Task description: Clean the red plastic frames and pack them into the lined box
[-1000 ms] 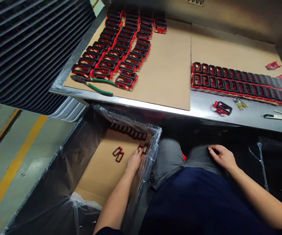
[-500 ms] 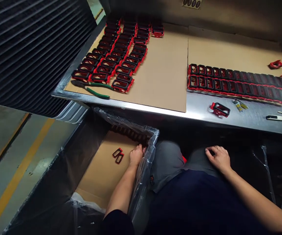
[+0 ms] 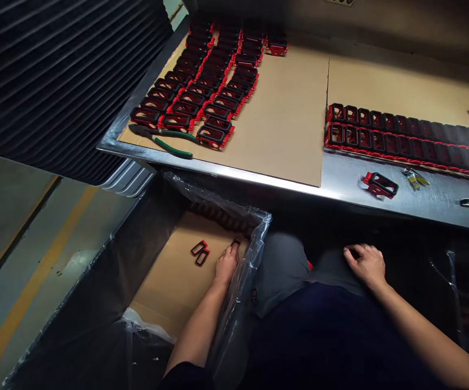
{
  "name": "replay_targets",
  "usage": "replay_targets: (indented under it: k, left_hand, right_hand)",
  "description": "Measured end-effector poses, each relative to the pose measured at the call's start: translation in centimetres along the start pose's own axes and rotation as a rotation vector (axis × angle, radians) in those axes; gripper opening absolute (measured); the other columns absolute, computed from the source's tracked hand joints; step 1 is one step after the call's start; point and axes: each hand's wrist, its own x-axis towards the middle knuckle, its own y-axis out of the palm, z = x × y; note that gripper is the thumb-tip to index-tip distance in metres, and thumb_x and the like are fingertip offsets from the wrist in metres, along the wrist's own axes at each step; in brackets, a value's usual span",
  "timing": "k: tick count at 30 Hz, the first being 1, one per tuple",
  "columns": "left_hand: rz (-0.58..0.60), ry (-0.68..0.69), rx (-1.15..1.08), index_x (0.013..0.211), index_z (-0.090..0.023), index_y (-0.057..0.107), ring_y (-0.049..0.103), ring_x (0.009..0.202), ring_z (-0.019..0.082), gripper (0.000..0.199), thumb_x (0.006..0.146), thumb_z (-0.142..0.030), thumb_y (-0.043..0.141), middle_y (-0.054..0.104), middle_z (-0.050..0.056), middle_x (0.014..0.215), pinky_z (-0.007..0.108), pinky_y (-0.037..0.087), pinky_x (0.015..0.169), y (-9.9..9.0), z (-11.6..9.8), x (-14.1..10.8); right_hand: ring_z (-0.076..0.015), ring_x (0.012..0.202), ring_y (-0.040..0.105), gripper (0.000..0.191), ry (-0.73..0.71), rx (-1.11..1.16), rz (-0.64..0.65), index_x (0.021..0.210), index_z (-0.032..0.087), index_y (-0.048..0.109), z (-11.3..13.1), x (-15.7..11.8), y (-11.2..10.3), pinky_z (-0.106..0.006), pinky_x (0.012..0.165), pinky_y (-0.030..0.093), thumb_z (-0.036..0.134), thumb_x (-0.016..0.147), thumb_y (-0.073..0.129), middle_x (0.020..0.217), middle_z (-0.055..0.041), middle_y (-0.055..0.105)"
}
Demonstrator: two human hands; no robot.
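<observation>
The left hand is lowered into a plastic-lined box at lower centre of the frame, its palm down on the cardboard sheet that covers the box floor. Its fingers are held close together and touch a small red-and-black frame lying at their tips; whether the frame is pinched cannot be told. Just left of the hand, two more loose frames lie side by side on the cardboard, and a dark row of frames is lined along the far wall of the box.

The right hand is rested on the person's grey-trousered knee, lower right of centre, its fingers loosely curled and holding nothing.

Above, a steel counter is covered with cardboard. Rows of red-and-black frames are laid out at upper left, with green-handled pliers at their near edge. Two long rows are set at the right, and a single frame lies on bare steel near them.
</observation>
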Motion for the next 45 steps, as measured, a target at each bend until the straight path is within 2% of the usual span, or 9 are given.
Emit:
replay_targets:
  k: [8,13,17,22,26,31,37,41,45]
  left_hand:
    - [-0.083,-0.064,-0.037,0.13,-0.018,0.056,0.065,0.104,0.022,0.037,0.098,-0.035,0.057,0.063,0.01,0.122,0.044,0.057,0.09,-0.3,-1.3,2.4]
    - [-0.133,-0.156,-0.023,0.132,-0.018,0.055,0.066,0.102,0.021,0.037,0.098,-0.034,0.056,0.064,0.01,0.122,0.043,0.057,0.089,-0.5,0.4,1.4]
    - [-0.179,-0.241,-0.002,0.129,-0.016,0.057,0.065,0.104,0.022,0.036,0.098,-0.034,0.057,0.064,0.01,0.121,0.045,0.056,0.091,-1.4,1.9,2.6]
    - [-0.195,-0.244,-0.003,0.119,-0.015,0.061,0.066,0.1,0.021,0.03,0.097,-0.035,0.059,0.066,0.009,0.115,0.042,0.057,0.088,-2.1,1.4,4.3]
    - [-0.227,-0.254,-0.018,0.123,-0.016,0.059,0.066,0.098,0.02,0.032,0.097,-0.035,0.057,0.066,0.008,0.114,0.041,0.057,0.086,-2.0,1.5,3.3]
    - [-0.315,-0.329,-0.044,0.126,-0.017,0.059,0.064,0.104,0.022,0.032,0.098,-0.034,0.055,0.065,0.009,0.116,0.044,0.055,0.091,-3.4,4.8,2.7]
    - [-0.426,-0.48,-0.071,0.12,-0.016,0.061,0.063,0.106,0.022,0.029,0.097,-0.033,0.058,0.064,0.009,0.118,0.045,0.054,0.092,-6.4,10.7,4.9]
    - [-0.495,-0.471,-0.087,0.126,-0.016,0.058,0.061,0.111,0.024,0.033,0.096,-0.03,0.058,0.059,0.011,0.129,0.045,0.053,0.094,-6.2,11.3,5.0]
    - [-0.505,-0.378,-0.091,0.127,-0.015,0.058,0.055,0.121,0.027,0.036,0.093,-0.025,0.059,0.054,0.013,0.136,0.046,0.05,0.099,-4.0,10.7,2.2]
  right_hand:
    - [-0.0258,0.078,0.058,0.044,-0.013,-0.023,-0.001,0.078,0.02,0.075,0.2,-0.1,-0.3,-0.038,0.075,0.041,0.049,0.09,0.045,0.076,-0.0094,0.067]
    - [-0.0255,0.078,0.057,0.043,-0.006,-0.003,-0.008,0.077,0.02,0.074,0.0,-0.1,0.1,-0.037,0.076,0.04,0.05,0.089,0.046,0.076,-0.0089,0.067]
    - [-0.0251,0.077,0.057,0.042,-0.001,-0.002,-0.018,0.077,0.02,0.074,0.0,0.0,0.3,-0.037,0.076,0.04,0.049,0.089,0.047,0.075,-0.0088,0.066]
    - [-0.0244,0.077,0.057,0.04,-0.005,-0.005,-0.024,0.077,0.019,0.074,0.1,-0.1,0.3,-0.037,0.076,0.041,0.048,0.089,0.049,0.075,-0.0085,0.066]
    - [-0.0241,0.077,0.057,0.04,-0.006,-0.008,-0.023,0.077,0.02,0.074,0.1,-0.2,0.2,-0.037,0.077,0.041,0.048,0.09,0.048,0.075,-0.0083,0.066]
    - [-0.0257,0.079,0.057,0.041,-0.01,-0.009,-0.023,0.077,0.019,0.074,-0.1,-0.1,0.3,-0.039,0.077,0.041,0.048,0.09,0.047,0.076,-0.0094,0.066]
    - [-0.0266,0.079,0.058,0.043,-0.014,-0.021,0.009,0.077,0.02,0.074,-0.2,0.0,0.3,-0.039,0.076,0.041,0.051,0.089,0.046,0.077,-0.0097,0.067]
    - [-0.0268,0.079,0.059,0.044,-0.013,-0.022,0.001,0.077,0.02,0.074,0.1,-0.1,0.0,-0.038,0.075,0.041,0.052,0.089,0.045,0.075,-0.0091,0.066]
    - [-0.027,0.078,0.059,0.044,-0.006,-0.021,-0.001,0.077,0.02,0.074,0.4,-0.2,-0.3,-0.039,0.076,0.042,0.052,0.088,0.045,0.074,-0.0089,0.067]
